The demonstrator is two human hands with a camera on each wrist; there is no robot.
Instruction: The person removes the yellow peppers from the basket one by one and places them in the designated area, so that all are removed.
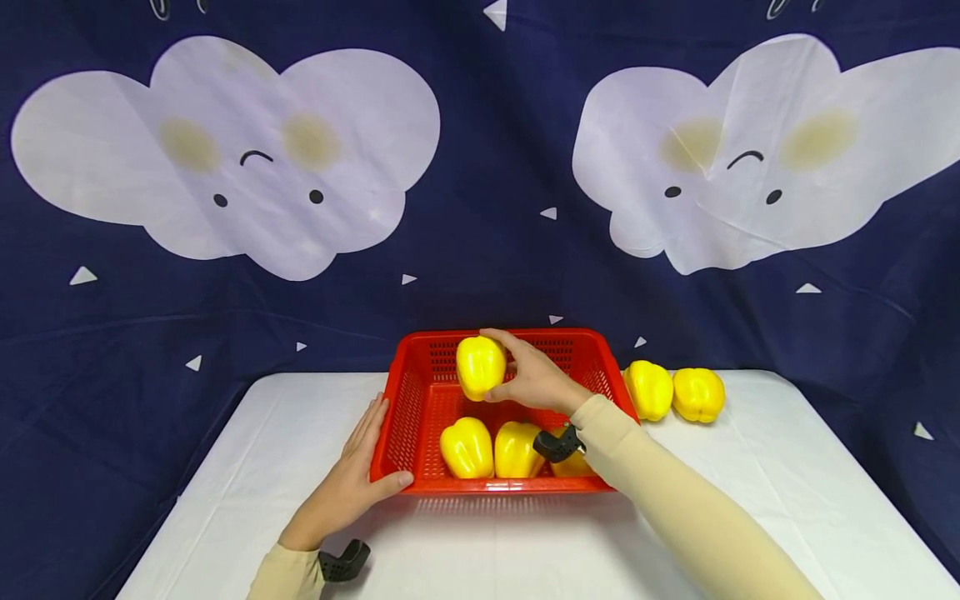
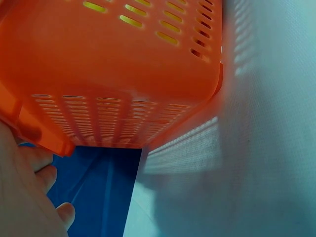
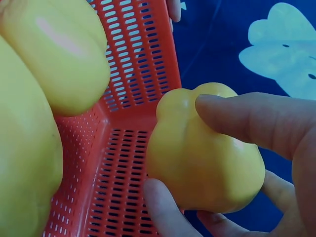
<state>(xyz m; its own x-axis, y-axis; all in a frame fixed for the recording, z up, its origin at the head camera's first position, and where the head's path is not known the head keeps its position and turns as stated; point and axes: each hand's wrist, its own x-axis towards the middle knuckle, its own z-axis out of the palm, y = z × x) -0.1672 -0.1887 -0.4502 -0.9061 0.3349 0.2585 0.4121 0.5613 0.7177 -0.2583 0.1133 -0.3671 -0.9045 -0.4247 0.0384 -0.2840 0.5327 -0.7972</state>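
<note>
My right hand [image 1: 536,377] holds a yellow bell pepper [image 1: 480,367] over the back part of a red plastic basket [image 1: 495,486]. In the right wrist view, the thumb lies across one side of that pepper [image 3: 197,153] and fingers are around its other side. Several yellow bell peppers [image 1: 467,448] stand in a row along the basket's near wall, one partly hidden by my right wrist. My left hand [image 1: 347,482] rests at the basket's near left corner, thumb on the front rim and fairly straight fingers along the left side.
Two more yellow bell peppers, a nearer one [image 1: 649,390] and an outer one [image 1: 699,395], lie on the table right of the basket. A white cloth [image 1: 465,558] covers the table. Behind it hangs a dark blue curtain [image 1: 495,208] with cloud prints.
</note>
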